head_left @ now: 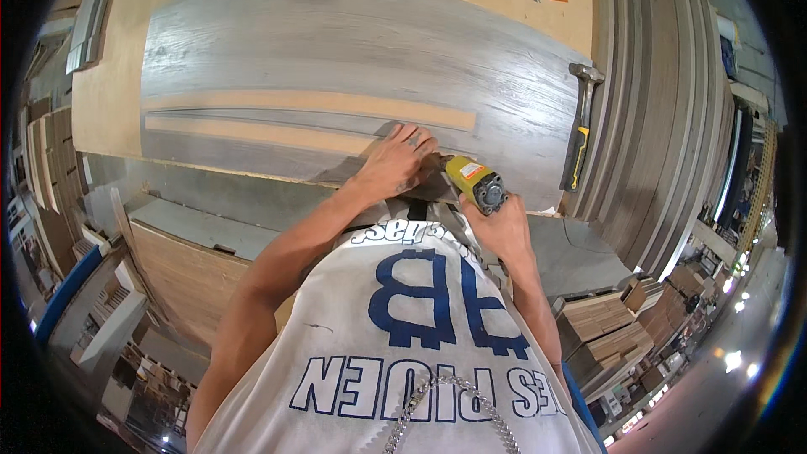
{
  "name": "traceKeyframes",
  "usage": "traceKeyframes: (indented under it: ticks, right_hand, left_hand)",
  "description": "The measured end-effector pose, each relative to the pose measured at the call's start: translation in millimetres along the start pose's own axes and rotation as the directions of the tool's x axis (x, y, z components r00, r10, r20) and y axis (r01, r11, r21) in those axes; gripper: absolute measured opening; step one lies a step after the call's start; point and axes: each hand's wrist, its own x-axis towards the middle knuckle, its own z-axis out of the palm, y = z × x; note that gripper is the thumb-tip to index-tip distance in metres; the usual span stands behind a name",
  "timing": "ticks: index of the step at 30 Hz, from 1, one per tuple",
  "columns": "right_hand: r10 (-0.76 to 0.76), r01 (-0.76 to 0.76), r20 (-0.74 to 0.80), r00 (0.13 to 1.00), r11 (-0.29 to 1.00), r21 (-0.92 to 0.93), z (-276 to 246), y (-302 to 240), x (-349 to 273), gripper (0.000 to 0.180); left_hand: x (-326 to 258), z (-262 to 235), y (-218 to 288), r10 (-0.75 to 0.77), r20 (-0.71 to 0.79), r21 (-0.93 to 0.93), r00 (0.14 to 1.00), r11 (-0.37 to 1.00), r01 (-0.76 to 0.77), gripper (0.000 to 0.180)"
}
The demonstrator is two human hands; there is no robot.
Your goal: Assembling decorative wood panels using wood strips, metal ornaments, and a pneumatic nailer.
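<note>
Near the front edge of a grey wood-grain panel (353,42), left hand (395,160) pressed flat, fingers spread, holding nothing, just steadying a narrow grey strip (277,116) lying on that panel. Right of the left hand and almost touching it, right hand (498,223) clenched around a yellow-bodied power tool (472,180), nose aimed toward the strip's near end. Strip's long axis running left to right across the panel, between two bare tan bands, stretching away leftward from both hands; left hand nearer to it. Along the panel's right edge, a hammer (580,130) with black and yellow grip, lying lengthwise, apart from the hands. Beyond the panel's right side, stacked long boards (656,109); below its front edge, workshop floor with piles of cut wood.
</note>
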Motion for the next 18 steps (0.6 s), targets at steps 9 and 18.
traceKeyframes:
  ticks: [9,18]
  right_hand:
    - [-0.061,0.061,-0.043,0.997,0.998,0.002,5.5,0.6,8.2,0.033]
    - [0.009,-0.003,-0.152,0.988,0.999,0.036,-17.8,24.5,7.8,0.033]
  left_hand:
    - [2.7,-2.3,-1.9,-0.006,-0.006,-0.011,1.000,1.000,0.006,0.059]
    - [2.7,-21.9,13.0,-0.053,-0.029,0.029,0.998,0.998,0.053,0.057]
